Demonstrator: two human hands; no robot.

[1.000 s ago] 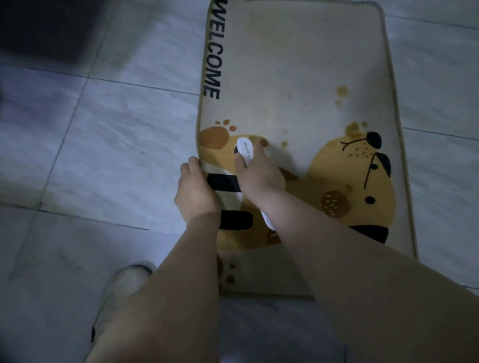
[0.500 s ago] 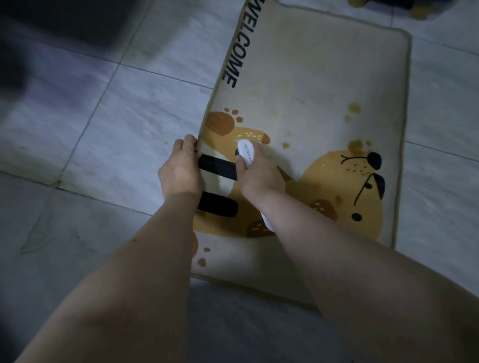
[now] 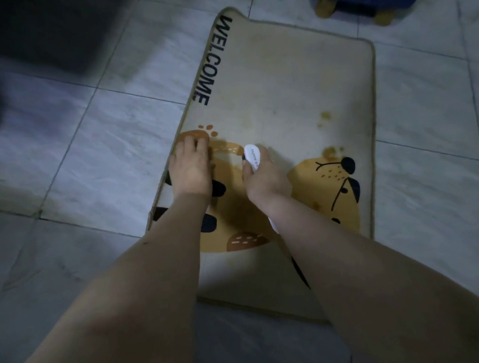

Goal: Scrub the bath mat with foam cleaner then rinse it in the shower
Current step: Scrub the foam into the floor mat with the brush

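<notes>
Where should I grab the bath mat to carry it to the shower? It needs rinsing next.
Probably the bath mat is best taken by its long left edge, near the WELCOME lettering, coming from the tile floor side. It lies flat, so only edges offer a hold, and that one is bare. The left hand already rests on it there; the right hand grips the white brush.

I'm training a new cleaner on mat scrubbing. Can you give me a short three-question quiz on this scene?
1. True or false: the left hand lies flat on the bath mat.
2. Which hand holds the white brush? A) left B) right C) neither
3. Fill in: the word printed along the mat's edge is ____.

Key: 1 true; 2 B, the right hand has its grip round it; 3 WELCOME.
</notes>
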